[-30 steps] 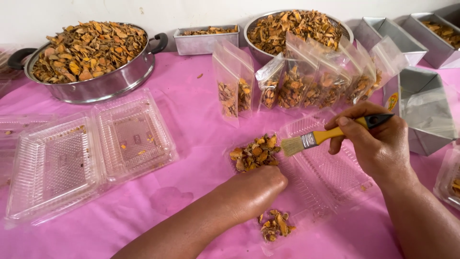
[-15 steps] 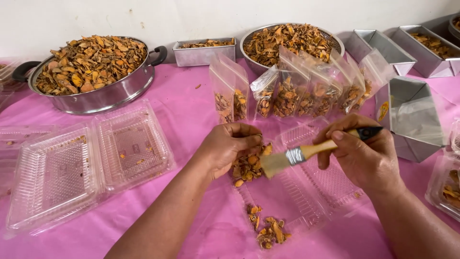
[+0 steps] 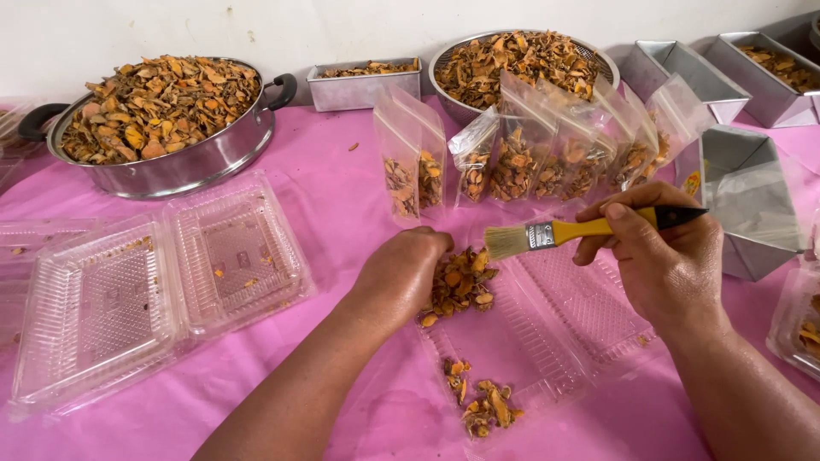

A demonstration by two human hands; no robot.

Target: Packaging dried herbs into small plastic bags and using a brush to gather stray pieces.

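The pink table cloth is crowded at the back and sides. A big metal pot of dried orange pieces sits far left. A metal bowl of the same pieces sits at the back, with a row of small clear bags standing in front of it. Square metal tins stand on the right. An open clear plastic box lies on the left, well apart from the hands. There is bare pink cloth between that box and the left arm, and more along the near edge.

Another open clear tray lies in the middle. A pile of dried pieces sits at its far left corner. The left hand is curled over the left side of this pile, fingers bent down and touching it. A smaller heap lies at the tray's near edge, apart from both hands.

The right hand is closed tight around the yellow handle of a brush. The brush lies level, with its bristles pointing left, just above the pile. The right arm comes in from the bottom right corner.
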